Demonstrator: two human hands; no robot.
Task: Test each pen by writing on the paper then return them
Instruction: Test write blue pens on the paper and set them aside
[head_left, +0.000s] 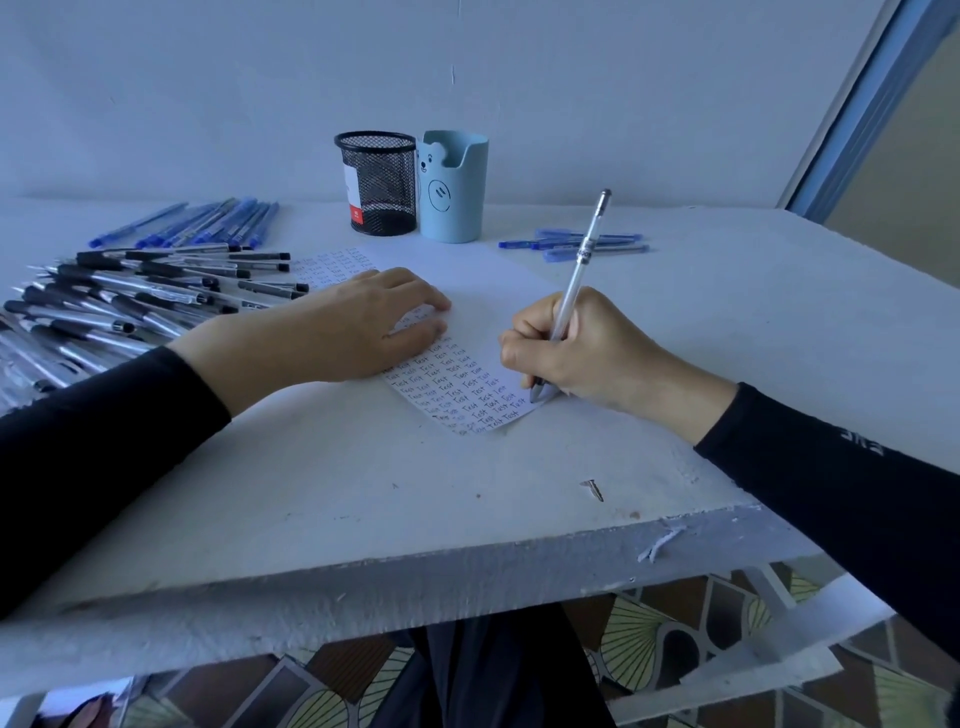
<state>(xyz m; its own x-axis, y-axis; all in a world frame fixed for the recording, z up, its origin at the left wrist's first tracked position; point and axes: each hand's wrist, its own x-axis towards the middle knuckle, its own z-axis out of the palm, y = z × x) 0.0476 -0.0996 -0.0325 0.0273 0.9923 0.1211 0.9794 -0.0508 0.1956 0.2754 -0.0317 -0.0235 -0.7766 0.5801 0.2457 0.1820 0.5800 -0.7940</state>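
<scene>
A white sheet of paper (483, 291) lies on the table, its near half filled with rows of the word "Test". My right hand (587, 348) grips a clear-barrelled pen (584, 254), whose tip touches the paper's near right corner. My left hand (337, 327) rests flat on the paper's left side, fingers straight. Several black pens (156, 291) lie heaped at the left, several blue pens (208, 223) behind them, and a few more blue pens (582, 244) lie at the back right.
A black mesh pen cup (376, 182) and a light blue bear-faced cup (452, 187) stand at the back against the wall. The white table's (363, 493) front edge is chipped. A patterned floor shows beneath.
</scene>
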